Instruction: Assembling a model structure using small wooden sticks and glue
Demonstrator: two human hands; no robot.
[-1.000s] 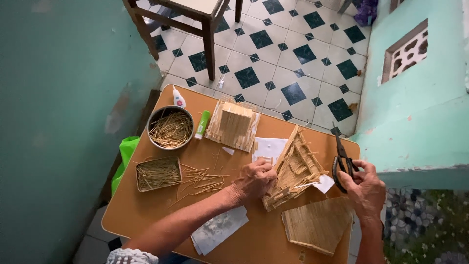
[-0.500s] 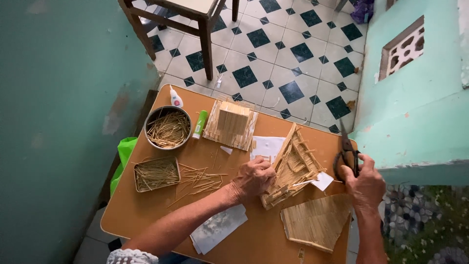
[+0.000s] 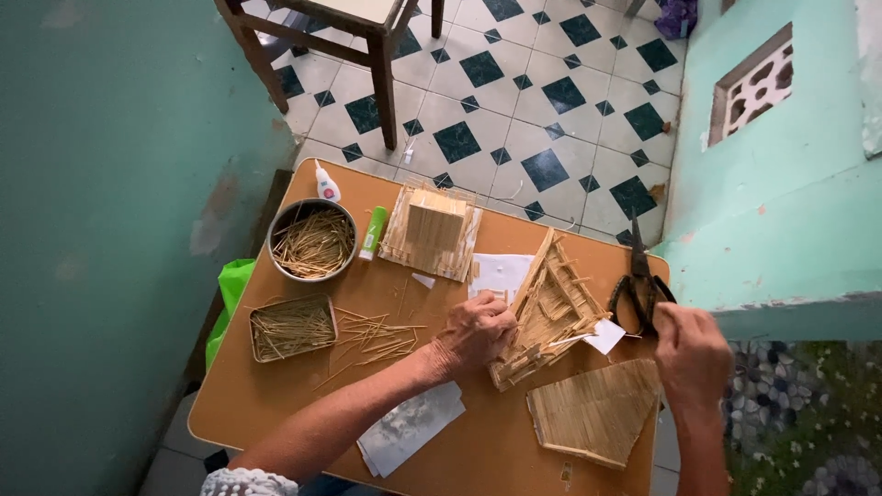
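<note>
Straw-stick roof frame (image 3: 551, 308) lies mid-table under your left hand (image 3: 478, 332), fingers pressed on its edge; your right hand (image 3: 691, 354) has lifted off the black scissors (image 3: 640, 280), fingers loosely curled, empty.

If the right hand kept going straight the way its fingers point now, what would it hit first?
Most likely the black scissors. The right hand points up and slightly left toward their handles, and its fingertips seem to be right at them already, though depth is unclear from above.
</note>
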